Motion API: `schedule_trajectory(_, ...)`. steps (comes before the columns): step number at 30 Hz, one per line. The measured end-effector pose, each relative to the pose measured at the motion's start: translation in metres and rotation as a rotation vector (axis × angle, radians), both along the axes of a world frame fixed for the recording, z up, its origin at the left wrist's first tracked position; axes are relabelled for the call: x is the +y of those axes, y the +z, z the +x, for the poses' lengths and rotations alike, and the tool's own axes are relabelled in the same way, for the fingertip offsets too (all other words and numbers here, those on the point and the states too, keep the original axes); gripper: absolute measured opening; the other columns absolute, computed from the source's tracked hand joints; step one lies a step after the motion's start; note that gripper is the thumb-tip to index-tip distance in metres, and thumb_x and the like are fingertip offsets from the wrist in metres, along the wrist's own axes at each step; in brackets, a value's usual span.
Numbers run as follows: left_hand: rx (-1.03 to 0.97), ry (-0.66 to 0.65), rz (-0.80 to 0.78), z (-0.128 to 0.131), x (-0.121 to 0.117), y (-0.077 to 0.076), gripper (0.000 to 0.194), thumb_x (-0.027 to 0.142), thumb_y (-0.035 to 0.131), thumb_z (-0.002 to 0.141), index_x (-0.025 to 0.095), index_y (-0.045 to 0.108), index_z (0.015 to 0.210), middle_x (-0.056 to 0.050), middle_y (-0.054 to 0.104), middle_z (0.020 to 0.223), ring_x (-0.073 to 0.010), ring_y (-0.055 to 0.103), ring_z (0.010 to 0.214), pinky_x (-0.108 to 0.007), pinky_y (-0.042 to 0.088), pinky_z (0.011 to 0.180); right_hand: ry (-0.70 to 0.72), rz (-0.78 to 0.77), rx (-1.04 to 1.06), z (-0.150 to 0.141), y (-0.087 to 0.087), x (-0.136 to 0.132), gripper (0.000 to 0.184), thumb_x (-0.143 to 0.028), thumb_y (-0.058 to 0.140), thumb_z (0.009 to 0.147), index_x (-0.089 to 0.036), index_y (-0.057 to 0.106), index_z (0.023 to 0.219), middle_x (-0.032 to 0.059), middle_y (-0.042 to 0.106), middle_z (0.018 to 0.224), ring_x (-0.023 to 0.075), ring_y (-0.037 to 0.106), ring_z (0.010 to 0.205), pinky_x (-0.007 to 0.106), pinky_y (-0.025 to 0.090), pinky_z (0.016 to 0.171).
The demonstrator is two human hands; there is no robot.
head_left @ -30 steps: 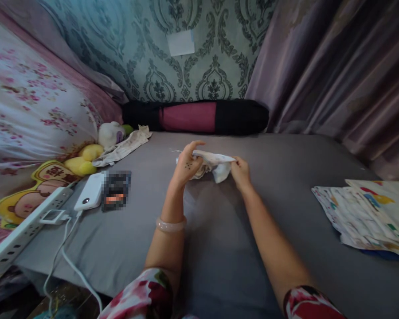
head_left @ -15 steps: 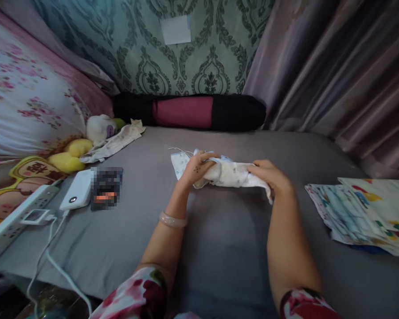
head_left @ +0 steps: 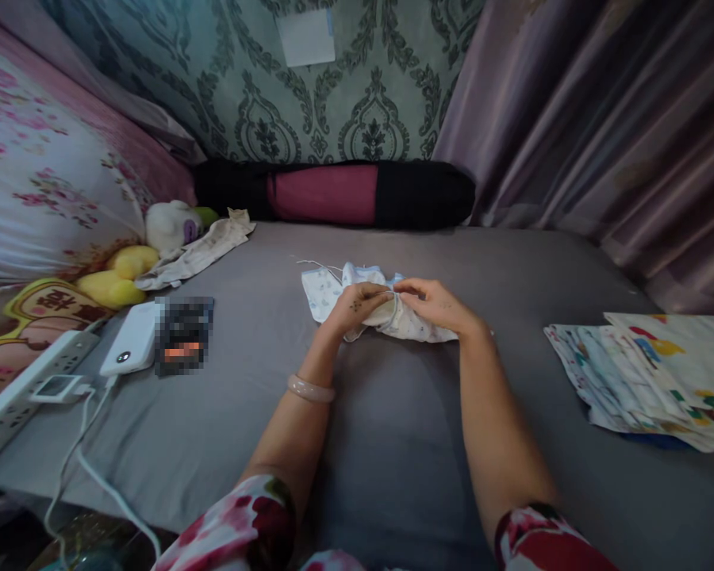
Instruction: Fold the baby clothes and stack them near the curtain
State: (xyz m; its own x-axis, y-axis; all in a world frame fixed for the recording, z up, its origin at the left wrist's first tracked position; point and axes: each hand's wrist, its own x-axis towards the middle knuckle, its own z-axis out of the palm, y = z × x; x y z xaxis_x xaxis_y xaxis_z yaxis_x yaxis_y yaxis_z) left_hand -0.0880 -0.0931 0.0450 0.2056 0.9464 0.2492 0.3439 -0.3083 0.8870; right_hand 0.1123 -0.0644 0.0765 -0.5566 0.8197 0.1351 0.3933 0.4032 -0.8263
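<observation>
A small white printed baby garment [head_left: 324, 292] lies crumpled on the grey bed sheet [head_left: 393, 412] in the middle of the view. My left hand [head_left: 354, 308], with a pale bangle on the wrist, is closed on the garment's middle. My right hand [head_left: 431, 305] meets it from the right, fingers pinched on the same cloth. A thin string trails from the garment's far left corner. Part of the cloth is hidden under both hands.
A stack of folded printed cloths [head_left: 648, 377] lies at the right. At the left are a white power bank [head_left: 132, 349], a power strip [head_left: 24, 388] with cables, plush toys [head_left: 119, 281] and a floral pillow. A dark bolster [head_left: 333, 194] lines the wall; curtains hang right.
The garment was held up a second ago and now rests on the sheet. My right hand slid out to the cloth's right end, then came back to the middle beside my left hand.
</observation>
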Motion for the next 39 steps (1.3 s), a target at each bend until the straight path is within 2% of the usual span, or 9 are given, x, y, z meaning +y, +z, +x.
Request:
schedule_trajectory(3,-0.036,0.000,-0.007,0.002,-0.002,0.004,0.036,0.047,0.059,0.087,0.014,0.074,0.087,-0.004,0.071,0.083,-0.0150,0.061,0.076,-0.024,0.045,0.067,0.068,-0.026,0.055,-0.006,-0.003,0.000,0.026,-0.026,0.056,0.086,-0.020,0.071,0.106,0.0055,0.072,0.106,0.0186,0.065,0.100,0.032,0.048,0.091)
schedule_trajectory(7,-0.005,0.013,-0.056,0.003,-0.006,0.009,0.042,0.051,0.057,0.087,0.013,0.071,0.076,0.000,0.061,0.065,-0.0108,0.052,0.061,-0.022,0.036,0.054,0.036,-0.042,0.056,-0.006,-0.006,0.002,0.022,-0.031,0.060,0.083,-0.019,0.072,0.097,0.0041,0.072,0.096,0.0182,0.065,0.091,0.031,0.048,0.084)
schedule_trajectory(11,0.036,0.065,-0.014,-0.001,-0.004,0.012,0.038,0.048,0.056,0.088,0.014,0.071,0.080,-0.002,0.065,0.072,-0.0122,0.055,0.067,-0.022,0.040,0.058,-0.008,-0.032,0.059,-0.003,-0.010,0.005,0.021,-0.036,0.060,0.082,-0.019,0.071,0.090,0.0031,0.072,0.088,0.0178,0.065,0.084,0.030,0.048,0.079)
schedule_trajectory(15,0.096,0.237,0.128,-0.018,-0.001,0.020,0.028,0.041,0.058,0.088,0.017,0.072,0.089,-0.006,0.070,0.088,-0.0152,0.060,0.083,-0.024,0.045,0.070,-0.220,0.009,0.080,0.004,-0.020,0.015,0.023,-0.037,0.059,0.081,-0.019,0.070,0.089,0.0051,0.072,0.087,0.0185,0.065,0.080,0.030,0.048,0.074)
schedule_trajectory(20,0.100,0.370,0.155,-0.041,-0.006,0.032,0.028,0.040,0.057,0.087,0.017,0.070,0.080,-0.002,0.065,0.072,-0.0128,0.055,0.068,-0.024,0.043,0.063,-0.494,0.060,0.127,0.019,-0.037,0.030,0.026,-0.040,0.059,0.078,-0.018,0.070,0.085,0.0068,0.072,0.083,0.0205,0.065,0.078,0.032,0.049,0.072)
schedule_trajectory(23,0.120,0.355,0.135,-0.047,-0.007,0.033,0.025,0.036,0.057,0.087,0.016,0.070,0.080,-0.002,0.064,0.071,-0.0126,0.055,0.067,-0.024,0.044,0.064,-0.553,0.043,0.124,0.027,-0.043,0.033,0.027,-0.042,0.059,0.076,-0.018,0.069,0.083,0.0068,0.071,0.081,0.0207,0.065,0.077,0.032,0.048,0.070)
schedule_trajectory(26,0.198,0.303,0.140,-0.049,-0.006,0.029,0.016,0.025,0.058,0.083,0.017,0.071,0.089,-0.004,0.067,0.083,-0.0149,0.058,0.078,-0.027,0.047,0.073,-0.556,0.035,0.126,0.030,-0.043,0.032,0.028,-0.044,0.059,0.076,-0.018,0.069,0.082,0.0067,0.071,0.081,0.0205,0.064,0.076,0.031,0.047,0.070)
schedule_trajectory(30,0.328,0.180,0.095,-0.052,-0.006,0.024,0.033,0.014,0.055,0.073,0.018,0.071,0.102,-0.007,0.068,0.101,-0.0186,0.058,0.090,-0.032,0.047,0.082,-0.523,0.004,0.137,0.030,-0.041,0.030,0.031,-0.046,0.059,0.076,-0.018,0.069,0.082,0.0066,0.070,0.081,0.0201,0.064,0.076,0.031,0.047,0.069)
schedule_trajectory(39,0.337,0.112,-0.032,-0.051,-0.008,0.017,0.029,0.034,0.065,0.076,0.021,0.074,0.099,-0.002,0.065,0.080,-0.0139,0.051,0.069,-0.028,0.044,0.070,-0.543,-0.036,0.122,0.030,-0.046,0.032,0.030,-0.046,0.060,0.075,-0.018,0.069,0.081,0.0065,0.070,0.079,0.0200,0.064,0.074,0.030,0.047,0.066)
